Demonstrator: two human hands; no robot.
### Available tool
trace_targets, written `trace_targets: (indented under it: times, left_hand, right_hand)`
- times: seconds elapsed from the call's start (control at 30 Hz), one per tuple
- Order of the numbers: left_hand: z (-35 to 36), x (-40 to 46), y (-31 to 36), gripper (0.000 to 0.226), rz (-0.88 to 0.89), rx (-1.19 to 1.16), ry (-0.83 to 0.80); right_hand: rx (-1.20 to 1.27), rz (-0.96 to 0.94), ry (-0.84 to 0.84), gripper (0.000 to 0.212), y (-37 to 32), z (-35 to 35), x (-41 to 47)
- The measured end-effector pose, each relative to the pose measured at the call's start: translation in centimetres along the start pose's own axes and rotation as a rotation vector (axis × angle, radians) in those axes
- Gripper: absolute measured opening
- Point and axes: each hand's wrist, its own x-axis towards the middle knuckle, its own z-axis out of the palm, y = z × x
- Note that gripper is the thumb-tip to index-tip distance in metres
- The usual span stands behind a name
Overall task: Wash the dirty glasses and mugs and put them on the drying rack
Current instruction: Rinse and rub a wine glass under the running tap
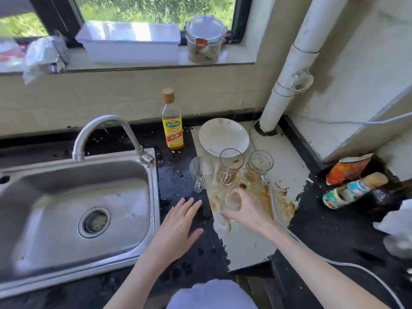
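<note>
On the surface right of the sink [124, 210], left hand [178, 226] flat, splayed, empty — right hand [243, 210] wrapped round a small glass [233, 200]. Glass wet, slippery, fragile — grip mid-wall. Behind: three dirty glasses [229, 166].

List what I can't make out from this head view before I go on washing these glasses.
- Small glass: the right hand covers it; grip unclear.
- Drying rack: not in view.
- Object at the right edge: cut off and blurred.
- Bottle label: print too small.
- Sink: near corner cut off.
</note>
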Motion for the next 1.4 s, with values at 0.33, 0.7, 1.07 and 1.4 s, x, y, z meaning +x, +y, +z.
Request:
trace_targets:
  times: [0.33, 0.7, 1.07, 1.4]
  left_hand:
    - [-2.9, -1.2, -5.8, 0.069, -0.261, -0.672, 0.373]
    - [-4.5, -6.1, -19.0, 0.058, -0.463, -0.891, 0.399]
    - [-5.4, -3.6, -24.8, 0.056, -0.5, -0.99, 0.384]
    - [-4.7, -2.0, -25.8, 0.053, -0.535, -0.983, 0.27]
  right_hand:
    - [0.317, -0.186, -0.206, 0.062, -12.6, 6.0, 3.4]
    - [0.235, -0.187, 0.04, 0.058, -19.3, 13.6, 10.7]
    - [-0.046, -0.225, 0.099, 0.051, -21.3, 16.4, 16.9]
    - [-0.441, -0.27, -0.142, 0.06, -19.9, 20.1, 16.5]
